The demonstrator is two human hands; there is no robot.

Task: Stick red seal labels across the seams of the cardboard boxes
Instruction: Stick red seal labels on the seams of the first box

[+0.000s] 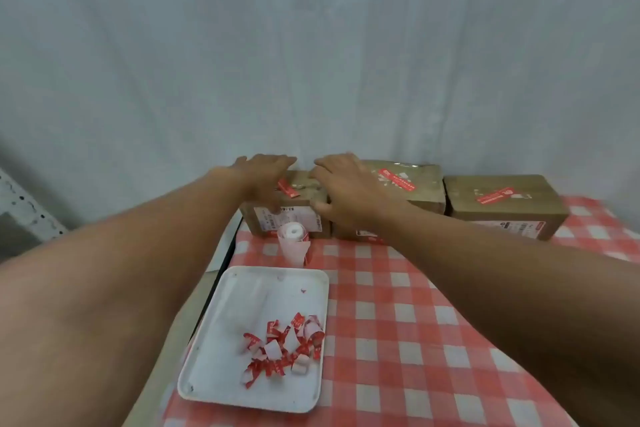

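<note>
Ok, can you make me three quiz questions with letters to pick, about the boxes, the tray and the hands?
1. Where is the label roll?
A. on the tray
B. in front of the left box
C. on the right box

2. How many cardboard boxes are there?
A. two
B. three
C. five

3. What are the hands doing?
A. pressing on the left box
B. lifting the tray
C. resting in the lap

Answers: B, it stands on the checked cloth before the left box. B, the middle box and right box sit beside it. A, the left hand and right hand lie on its top.

Both hands [266, 173] [346, 184] flat, fingers extended
</note>
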